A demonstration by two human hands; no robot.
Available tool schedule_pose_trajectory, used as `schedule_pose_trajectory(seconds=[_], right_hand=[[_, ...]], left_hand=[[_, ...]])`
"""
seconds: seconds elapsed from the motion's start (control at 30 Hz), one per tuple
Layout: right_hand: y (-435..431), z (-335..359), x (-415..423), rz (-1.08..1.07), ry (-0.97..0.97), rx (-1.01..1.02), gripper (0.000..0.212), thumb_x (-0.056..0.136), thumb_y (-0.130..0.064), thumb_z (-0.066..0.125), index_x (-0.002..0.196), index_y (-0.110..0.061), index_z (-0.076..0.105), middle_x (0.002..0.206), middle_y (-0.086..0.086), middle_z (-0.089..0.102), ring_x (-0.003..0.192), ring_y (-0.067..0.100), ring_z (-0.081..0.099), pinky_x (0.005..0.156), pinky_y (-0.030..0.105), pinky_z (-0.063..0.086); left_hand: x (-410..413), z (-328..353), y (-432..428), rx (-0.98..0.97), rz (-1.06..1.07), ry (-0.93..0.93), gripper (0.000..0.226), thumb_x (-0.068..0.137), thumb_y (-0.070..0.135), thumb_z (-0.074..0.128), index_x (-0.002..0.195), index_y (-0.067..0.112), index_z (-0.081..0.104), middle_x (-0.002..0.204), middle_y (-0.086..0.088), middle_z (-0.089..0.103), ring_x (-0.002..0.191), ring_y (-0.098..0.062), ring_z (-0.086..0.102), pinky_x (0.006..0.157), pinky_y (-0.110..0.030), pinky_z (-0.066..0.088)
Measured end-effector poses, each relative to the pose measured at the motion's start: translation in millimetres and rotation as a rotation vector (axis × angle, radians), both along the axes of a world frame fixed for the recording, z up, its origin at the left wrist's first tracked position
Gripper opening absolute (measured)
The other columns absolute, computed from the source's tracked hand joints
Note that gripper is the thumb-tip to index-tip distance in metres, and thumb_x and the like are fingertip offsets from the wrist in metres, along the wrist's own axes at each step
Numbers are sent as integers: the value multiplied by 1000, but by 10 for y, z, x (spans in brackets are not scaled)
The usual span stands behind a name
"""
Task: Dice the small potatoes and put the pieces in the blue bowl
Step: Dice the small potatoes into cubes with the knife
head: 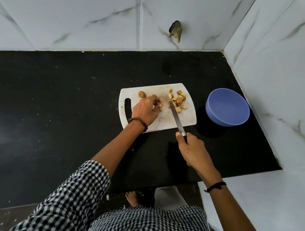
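A white cutting board point(186, 119) lies on the black counter. One whole small potato point(142, 94) sits at its far left. A heap of diced potato pieces point(178, 101) lies at the far right of the board. My left hand point(145, 111) rests on the board, fingers curled around a potato piece point(161, 103) that is mostly hidden. My right hand point(192, 151) grips the handle of a knife point(176, 117) whose tip points at the diced heap. The blue bowl point(227, 106) stands to the right of the board, tilted, nothing visible inside.
The black counter point(61, 101) ends at white marble-tiled walls behind and to the right, close by the bowl. A broken hole point(176, 31) marks the back wall. The counter's front edge lies just below my right wrist; a bare foot point(133, 199) shows on the floor.
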State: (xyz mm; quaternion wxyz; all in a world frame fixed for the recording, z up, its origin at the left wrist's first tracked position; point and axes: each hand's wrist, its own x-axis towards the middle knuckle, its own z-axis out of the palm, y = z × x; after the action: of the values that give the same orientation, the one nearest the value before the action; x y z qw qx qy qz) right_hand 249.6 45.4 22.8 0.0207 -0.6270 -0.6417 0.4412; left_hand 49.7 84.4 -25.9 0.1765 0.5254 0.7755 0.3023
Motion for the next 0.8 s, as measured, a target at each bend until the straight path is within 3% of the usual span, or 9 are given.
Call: schedule_pose_trajectory(seconds=[0.13,0.23,0.43,0.53,0.63,0.73,0.8], right_hand=[[42,-22,28,-4,15,7,37,104,-51,41,94,-18,54,85,3,56,63,13,54,59,31,45],[53,-34,38,-10,35,7,36,104,-50,42,94,-18,54,81,2,56,61,12,53,59,31,44],[52,-78,1,-27,37,8,35,104,-50,43,94,-18,55,83,3,57,63,13,55,59,31,45],[49,-84,-12,-50,45,9,33,104,-48,43,92,-19,54,82,3,56,63,12,54,58,29,43],[36,-97,-3,-46,37,15,33,105,-47,44,94,-18,55,83,3,58,65,12,55,59,28,43],[11,-114,10,-47,39,2,33,104,-47,44,95,-19,56,83,3,58,66,12,56,59,28,43],[-3,-130,11,-49,44,-8,32,104,-48,44,95,-20,56,83,2,58,67,12,56,60,29,43]], left_hand=[[-137,-7,20,-19,61,-3,19,91,32,59,107,23,63,102,6,67,85,-14,64,66,-31,52],[-205,-1,16,3,52,-146,21,89,31,64,109,23,66,99,8,66,83,-8,63,72,-27,54],[-56,110,-70,66,-76,-408,23,83,24,72,105,19,69,95,9,70,68,4,62,68,-15,52],[80,121,-122,37,-166,-358,21,82,23,73,103,21,70,92,12,71,67,14,56,66,-7,46],[147,30,-182,-49,-185,-209,17,83,30,70,101,28,69,96,17,70,69,8,55,67,-17,45],[138,-53,-238,-59,-138,-65,16,83,33,69,100,30,68,102,15,65,88,-4,59,70,-27,51],[104,-63,-249,-67,-101,-6,18,83,36,69,99,29,69,101,13,62,89,-8,59,69,-32,54]])
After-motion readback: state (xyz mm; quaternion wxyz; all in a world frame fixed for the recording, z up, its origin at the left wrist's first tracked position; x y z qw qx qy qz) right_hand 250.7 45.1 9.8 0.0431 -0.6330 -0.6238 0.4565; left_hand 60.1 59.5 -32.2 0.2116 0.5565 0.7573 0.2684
